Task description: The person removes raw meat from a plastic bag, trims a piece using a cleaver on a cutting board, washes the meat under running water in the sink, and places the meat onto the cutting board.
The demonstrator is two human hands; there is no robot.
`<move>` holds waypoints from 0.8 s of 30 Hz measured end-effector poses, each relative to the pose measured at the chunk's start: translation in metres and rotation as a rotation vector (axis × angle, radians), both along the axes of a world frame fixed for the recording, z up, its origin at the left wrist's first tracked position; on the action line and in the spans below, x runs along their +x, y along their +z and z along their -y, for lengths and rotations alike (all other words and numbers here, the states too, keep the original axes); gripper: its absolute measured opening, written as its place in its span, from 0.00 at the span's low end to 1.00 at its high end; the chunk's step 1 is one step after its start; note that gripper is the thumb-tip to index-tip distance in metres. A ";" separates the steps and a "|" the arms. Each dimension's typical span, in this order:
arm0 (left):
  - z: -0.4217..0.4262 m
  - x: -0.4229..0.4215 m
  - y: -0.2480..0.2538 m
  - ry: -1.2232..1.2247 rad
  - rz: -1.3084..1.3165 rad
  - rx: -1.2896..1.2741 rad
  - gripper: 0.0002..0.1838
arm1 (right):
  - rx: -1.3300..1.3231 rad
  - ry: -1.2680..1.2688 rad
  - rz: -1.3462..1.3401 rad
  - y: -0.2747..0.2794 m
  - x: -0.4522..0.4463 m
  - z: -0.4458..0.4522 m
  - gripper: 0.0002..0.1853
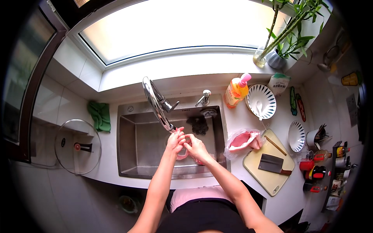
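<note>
Both hands are together over the steel sink, right below the spout of the chrome faucet. My left hand has curled fingers near the spout tip. Touching or nearly touching it from the right is my right hand, its thumb and fingers bent inward. Whatever lies between the fingers is hidden or too small to name. Something pink shows just under the hands; I cannot tell whether it is held or lies in the sink. A dark drain area is behind them.
Right of the sink are pink raw meat in a plastic bag, a cutting board bearing a cleaver, a patterned bowl and an orange soap bottle. Leftward are a green cloth and a glass lid.
</note>
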State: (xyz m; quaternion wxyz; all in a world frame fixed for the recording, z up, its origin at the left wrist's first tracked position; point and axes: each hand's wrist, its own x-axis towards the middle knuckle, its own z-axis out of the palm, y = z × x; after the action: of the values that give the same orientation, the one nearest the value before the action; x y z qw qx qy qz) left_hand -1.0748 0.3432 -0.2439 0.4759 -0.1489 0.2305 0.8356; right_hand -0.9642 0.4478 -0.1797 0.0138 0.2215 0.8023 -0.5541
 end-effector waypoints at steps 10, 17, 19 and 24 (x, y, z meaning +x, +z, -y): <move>-0.010 0.007 0.010 0.171 0.087 0.212 0.21 | 0.375 -0.170 -0.241 0.010 -0.004 0.011 0.21; 0.002 0.030 -0.014 0.173 -0.020 0.007 0.11 | 0.387 -0.018 -0.204 -0.027 -0.010 0.016 0.12; 0.011 0.028 -0.037 0.162 0.014 -0.107 0.11 | 0.713 0.121 -0.200 -0.034 0.000 0.024 0.07; 0.012 0.042 -0.046 0.143 0.204 -0.174 0.12 | 1.131 0.312 -0.177 -0.030 0.029 0.041 0.09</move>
State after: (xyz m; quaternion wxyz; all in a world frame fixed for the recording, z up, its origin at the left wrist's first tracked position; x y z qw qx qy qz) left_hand -1.0332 0.3308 -0.2904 0.4214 -0.2900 0.2414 0.8247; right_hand -0.9355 0.4070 -0.2095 -0.0922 0.0270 0.9942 -0.0481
